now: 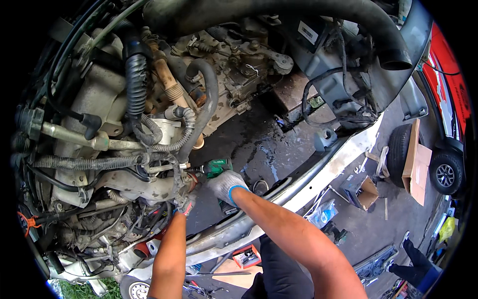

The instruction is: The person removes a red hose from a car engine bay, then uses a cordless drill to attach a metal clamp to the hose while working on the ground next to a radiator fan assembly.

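My right hand (225,185), in a grey work glove with a blue cuff, is wrapped round a green and black cordless impact wrench (218,167). Its nose points left, at the side of the engine (130,180), close to a corrugated hose. Lower down, my left hand (184,205) reaches in among the engine's hoses and wiring. Its fingers are mostly hidden there, so whether it holds anything does not show.
A white bumper beam (311,187) crosses between me and the engine bay. Overhead curves a thick black pipe (318,12). On the floor at right lie a cardboard box (368,192), a tyre (398,149) and tools. Another person's leg (416,256) shows at lower right.
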